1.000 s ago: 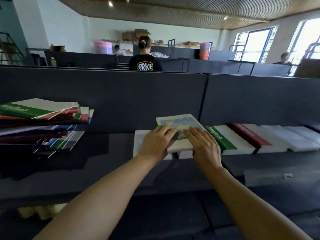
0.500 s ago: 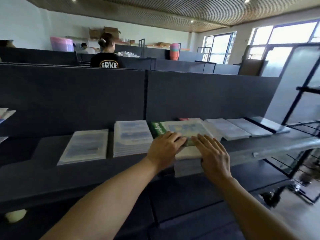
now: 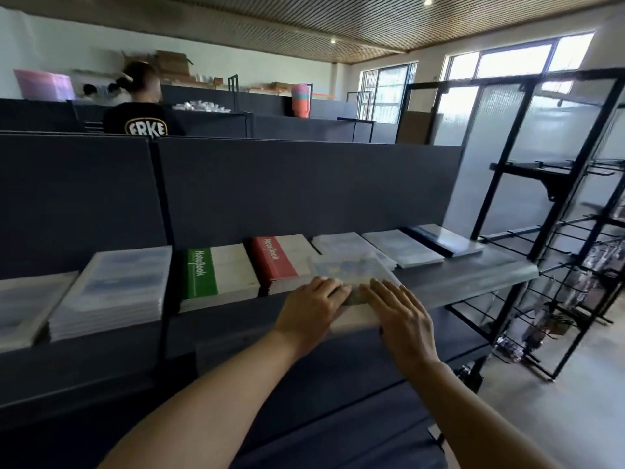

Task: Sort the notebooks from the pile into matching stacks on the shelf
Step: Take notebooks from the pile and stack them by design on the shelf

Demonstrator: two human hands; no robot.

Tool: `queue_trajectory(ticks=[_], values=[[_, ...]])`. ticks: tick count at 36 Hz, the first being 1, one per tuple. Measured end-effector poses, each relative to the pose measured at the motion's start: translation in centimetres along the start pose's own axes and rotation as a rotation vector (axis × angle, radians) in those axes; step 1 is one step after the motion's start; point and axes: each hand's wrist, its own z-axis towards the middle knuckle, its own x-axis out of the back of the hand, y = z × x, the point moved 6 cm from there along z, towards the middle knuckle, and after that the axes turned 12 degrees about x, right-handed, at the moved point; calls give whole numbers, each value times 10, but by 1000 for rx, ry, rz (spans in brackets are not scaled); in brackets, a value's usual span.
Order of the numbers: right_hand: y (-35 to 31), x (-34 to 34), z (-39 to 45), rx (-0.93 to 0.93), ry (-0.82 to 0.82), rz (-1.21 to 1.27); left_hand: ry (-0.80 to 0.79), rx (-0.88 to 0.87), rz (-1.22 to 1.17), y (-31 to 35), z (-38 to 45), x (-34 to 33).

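Both my hands hold a stack of notebooks with a blue and yellow patterned cover, just in front of the dark shelf. My left hand grips its near left edge, fingers over the top. My right hand lies over its near right corner. On the shelf lie sorted stacks: two pale blue ones, a green Notebook stack, a red Notebook stack, a pale patterned stack right behind the held one, another pale stack and a dark-edged one.
A dark partition panel backs the shelf. A black wire display rack stands to the right on the grey floor. A person in a black shirt stands beyond the partition. A lower dark shelf board runs beneath my arms.
My hands have carried the patterned stack rightwards along the shelf, past the green and red stacks. The mixed pile on the left has left the view; the wire rack has come in.
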Motion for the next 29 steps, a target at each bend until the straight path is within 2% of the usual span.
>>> queue_trajectory(ticks=[8,20,29], values=[[67,-27,-9,14,-10,-62,-21,-16,-51,14,47,-55],[128,-79,9,9,-45,-82,-86,53,-57,0,103,-117],[222,-80,-8,-73,11,-108,-286,172,-131,30,153,-174]])
